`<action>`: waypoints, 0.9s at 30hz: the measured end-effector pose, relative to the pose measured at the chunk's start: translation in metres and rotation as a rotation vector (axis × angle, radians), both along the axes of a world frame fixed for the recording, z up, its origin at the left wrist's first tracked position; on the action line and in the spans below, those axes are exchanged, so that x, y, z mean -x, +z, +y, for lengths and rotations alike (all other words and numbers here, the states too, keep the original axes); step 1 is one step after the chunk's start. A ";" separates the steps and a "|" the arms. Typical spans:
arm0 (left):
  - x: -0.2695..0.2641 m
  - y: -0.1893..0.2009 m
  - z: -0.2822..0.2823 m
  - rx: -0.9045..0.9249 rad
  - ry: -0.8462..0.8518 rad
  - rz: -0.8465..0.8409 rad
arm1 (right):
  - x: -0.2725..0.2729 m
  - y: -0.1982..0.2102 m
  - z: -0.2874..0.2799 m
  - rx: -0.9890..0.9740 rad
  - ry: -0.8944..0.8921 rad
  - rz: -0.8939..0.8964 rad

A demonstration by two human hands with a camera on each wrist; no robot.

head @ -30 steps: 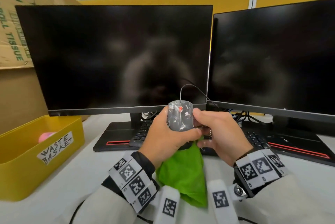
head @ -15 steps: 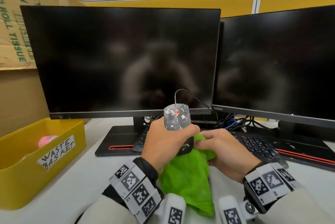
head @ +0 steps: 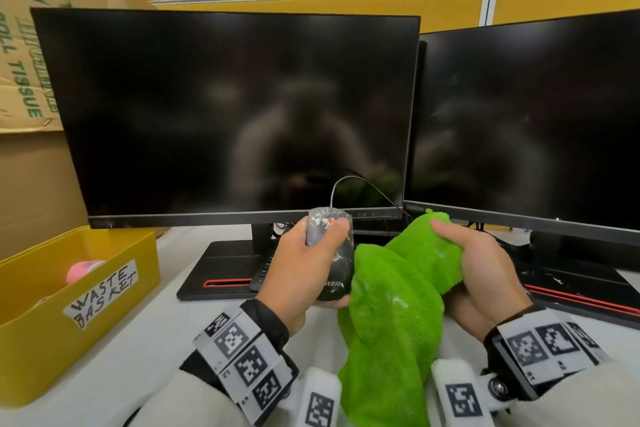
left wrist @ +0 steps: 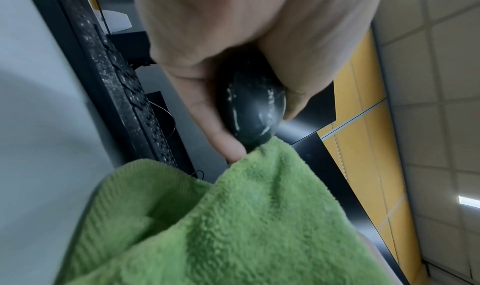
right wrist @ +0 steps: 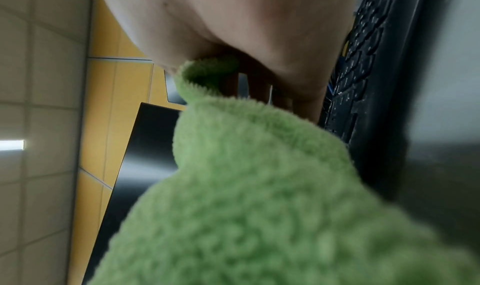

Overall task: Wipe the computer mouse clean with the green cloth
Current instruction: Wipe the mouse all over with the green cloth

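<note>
My left hand grips a black wired computer mouse upright above the desk, thumb across its top; white smears cover its front end. In the left wrist view the mouse shows white streaks on its rear, with my fingers curled round it. My right hand holds a bunched green cloth just right of the mouse; the cloth hangs down between my wrists and touches the mouse's right side. In the right wrist view the cloth fills most of the picture.
Two dark monitors stand behind my hands. A black keyboard lies under them. A yellow bin labelled waste basket sits at the left, holding something pink. A cardboard box stands behind it.
My right hand has moved from beside the mouse down to the cloth, bunched it and lifted it up to the right of the mouse. My left hand has kept hold of the mouse.
</note>
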State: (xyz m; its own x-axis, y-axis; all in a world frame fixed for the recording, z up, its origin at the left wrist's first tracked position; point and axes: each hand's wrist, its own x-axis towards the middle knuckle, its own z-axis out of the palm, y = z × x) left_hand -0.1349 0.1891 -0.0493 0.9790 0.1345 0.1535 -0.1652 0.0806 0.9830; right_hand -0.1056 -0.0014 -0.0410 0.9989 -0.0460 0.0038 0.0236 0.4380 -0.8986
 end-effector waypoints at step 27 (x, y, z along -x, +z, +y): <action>0.004 -0.004 -0.002 -0.041 -0.172 -0.174 | 0.026 0.008 0.030 1.098 -0.214 -0.993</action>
